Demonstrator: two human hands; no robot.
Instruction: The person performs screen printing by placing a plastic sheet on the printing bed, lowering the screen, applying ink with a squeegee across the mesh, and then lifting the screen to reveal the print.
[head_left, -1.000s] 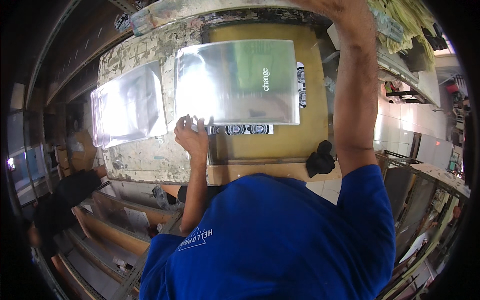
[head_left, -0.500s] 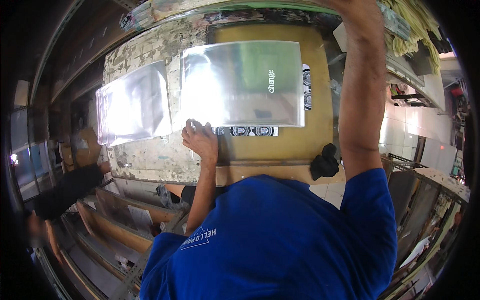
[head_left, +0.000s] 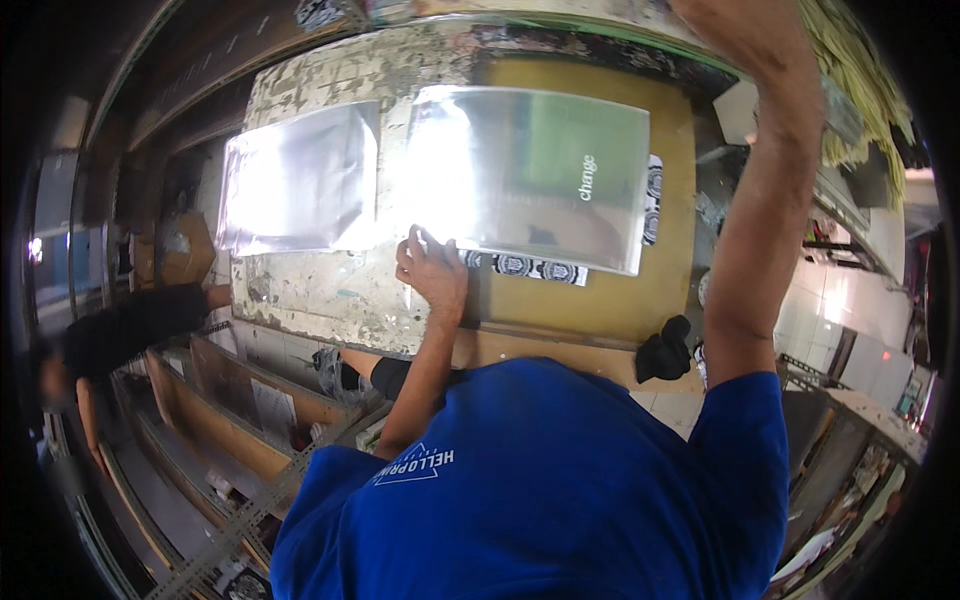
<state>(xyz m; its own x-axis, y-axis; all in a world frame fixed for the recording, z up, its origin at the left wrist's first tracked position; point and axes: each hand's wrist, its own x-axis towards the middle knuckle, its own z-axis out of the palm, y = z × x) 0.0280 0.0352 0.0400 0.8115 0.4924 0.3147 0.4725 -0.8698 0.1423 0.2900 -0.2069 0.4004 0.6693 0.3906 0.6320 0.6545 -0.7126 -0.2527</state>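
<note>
Clear plastic sleeve [head_left: 530,175] lies centre-top on the brown board [head_left: 600,300], slid slightly right since a second ago. Far left, another sleeve [head_left: 295,190]. My left hand [head_left: 432,272], fingers together, presses its lower-left corner. My right hand reaches up out of frame; grip unknown.

Right hand [head_left: 735,25] — cut off at the top edge (grip unseen).
</note>
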